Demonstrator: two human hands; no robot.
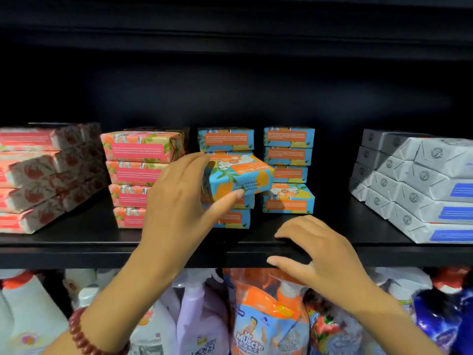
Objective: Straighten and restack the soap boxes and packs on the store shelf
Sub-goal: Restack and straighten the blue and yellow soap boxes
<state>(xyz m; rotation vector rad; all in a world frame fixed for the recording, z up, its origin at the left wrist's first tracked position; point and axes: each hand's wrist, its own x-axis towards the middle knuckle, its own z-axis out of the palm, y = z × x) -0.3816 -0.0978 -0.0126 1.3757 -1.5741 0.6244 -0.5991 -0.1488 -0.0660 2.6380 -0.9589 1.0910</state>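
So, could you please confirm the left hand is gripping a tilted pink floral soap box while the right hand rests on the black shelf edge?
Not quite: in the head view the left hand grips a tilted blue-and-orange soap box, not a pink one. The right hand does rest on the black shelf edge.

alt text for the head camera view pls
A left hand holds a tilted blue soap box in front of two blue stacks on a dark shelf, while the right hand rests on the shelf's front edge. Pink stacks stand to the left, grey packs to the right, cleaning bottles below.
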